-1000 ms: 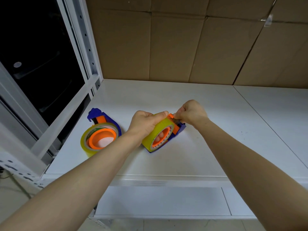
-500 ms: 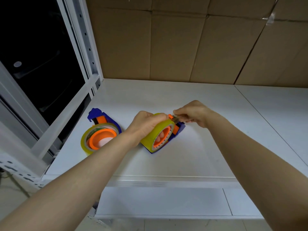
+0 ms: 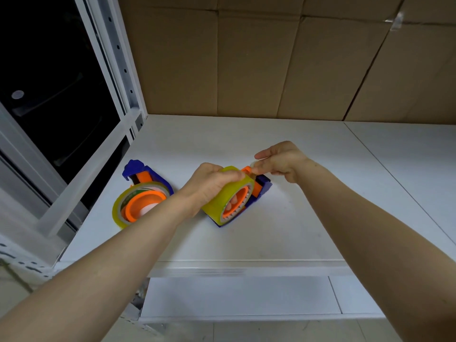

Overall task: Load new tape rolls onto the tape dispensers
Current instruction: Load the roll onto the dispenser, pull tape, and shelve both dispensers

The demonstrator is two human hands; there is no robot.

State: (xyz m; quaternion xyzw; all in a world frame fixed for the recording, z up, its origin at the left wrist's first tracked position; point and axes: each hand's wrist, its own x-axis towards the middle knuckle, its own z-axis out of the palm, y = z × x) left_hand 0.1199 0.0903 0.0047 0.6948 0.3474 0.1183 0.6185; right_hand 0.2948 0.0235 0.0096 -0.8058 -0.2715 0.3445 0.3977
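White shelf [image 3: 308, 213]; cardboard wall [image 3: 246, 60]; dark window [image 3: 49, 82].

Covering most of the near side of the tape roll [image 3: 223, 201] with the left hand [image 3: 209, 186], hiding the blue dispenser [image 3: 264, 185] beneath. Blurring at the right hand [image 3: 283, 160] fingertips, leaving any pinched tape end impossible to tell. Cropping both forearms at the frame's edges.

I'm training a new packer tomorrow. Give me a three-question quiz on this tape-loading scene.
1. True or false: both dispensers are being held.
2. Which hand grips the yellow roll? A) left B) right
3. Fill in: the second dispenser lies on the white ____.

Key: 1 false; the left hand holds one, the right hand pinches at its orange front. 2 A. 3 shelf.
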